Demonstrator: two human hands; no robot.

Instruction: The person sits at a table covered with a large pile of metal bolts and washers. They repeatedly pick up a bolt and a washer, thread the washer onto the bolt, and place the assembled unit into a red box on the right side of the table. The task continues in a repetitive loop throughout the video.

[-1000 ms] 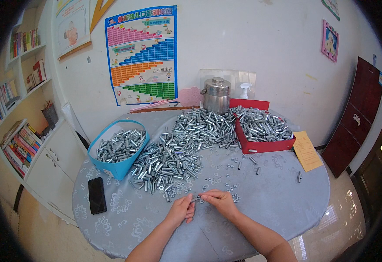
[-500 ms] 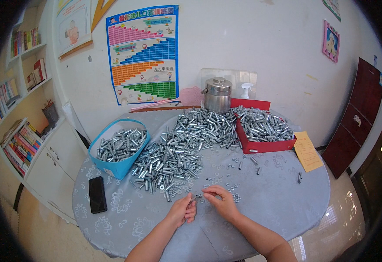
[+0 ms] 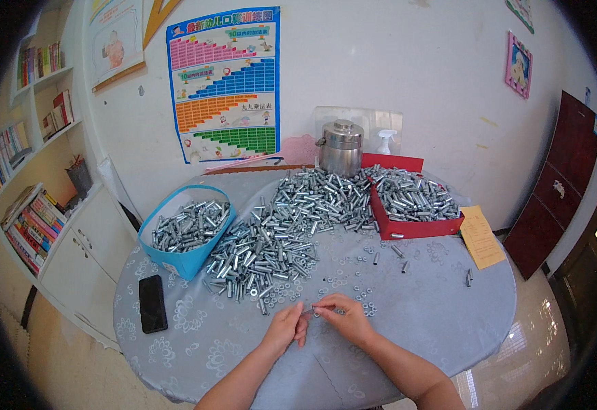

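Observation:
My left hand (image 3: 286,327) is closed around a slim metal bolt (image 3: 308,311), whose end sticks out past the thumb toward the right. At that end, the fingers of my right hand (image 3: 343,318) are pinched together; whatever small part they grip is hidden. Both hands are just above the front middle of the table. Loose washers and nuts (image 3: 362,292) lie scattered right beyond them. Farther back spreads a big heap of silvery metal sleeve anchors (image 3: 264,249).
A blue bin (image 3: 188,263) of metal anchors stands left of the heap, and a red box (image 3: 418,229) of them on the right. A black phone (image 3: 152,304) lies at left. A steel pot (image 3: 341,150) stands behind; a yellow paper pad (image 3: 481,239) lies at the right edge.
My right hand has moved slightly left and down, so its pinched fingertips now meet the end of the bolt. The left hand has barely shifted and keeps its hold.

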